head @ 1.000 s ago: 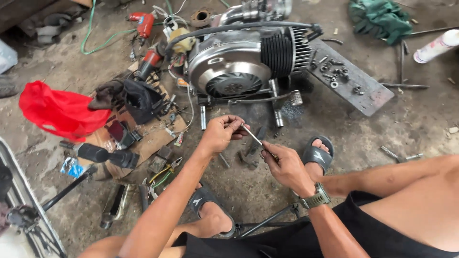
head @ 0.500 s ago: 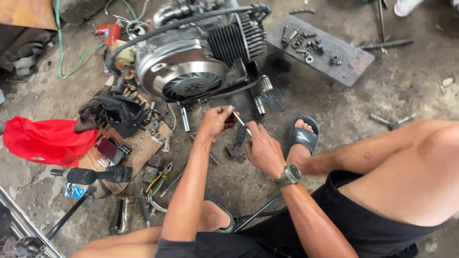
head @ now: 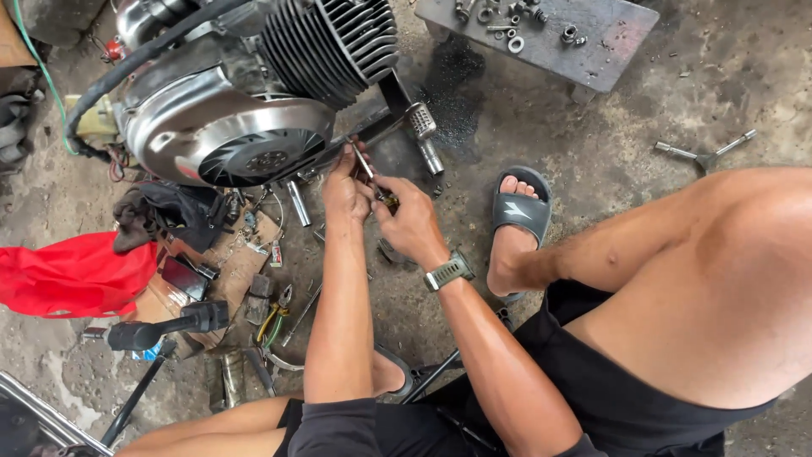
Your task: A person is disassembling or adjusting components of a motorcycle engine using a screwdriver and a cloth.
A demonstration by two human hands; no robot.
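- Left hand (head: 345, 190): fingers pinched closed on the upper part of a thin metal tool (head: 365, 167), a slim rod or driver; its far tip points at the lower edge of the engine (head: 254, 93), just right of the fan cover (head: 233, 144).
- Right hand (head: 410, 222): fingers curled shut round the near end of the same tool, where a yellowish bit of handle shows; watch on that wrist. The two hands touch one another.
- The tool lies tilted, tip far-left, handle near-right, just under the engine's mount bar. Cannot tell what the tip meets; it is hidden by fingers and shadow.
- Judgement: to do this well, the left fingers should only steer the tip while the right hand gives the turning or pushing force, in line with the shaft, so the tip does not slip off.
- Judgement: elbows braced on the knees would steady both hands.
- Outward: loose sockets and small parts on the concrete floor (head: 592, 161) near the engine; cardboard with pliers (head: 272, 320) to the near left; red cloth (head: 72, 275) at left.
- Far right: metal tray (head: 609, 46) with nuts and washers; a cross wrench (head: 706, 155) lies well apart at right.
- Sandalled foot (head: 518, 216) just right of the hands.
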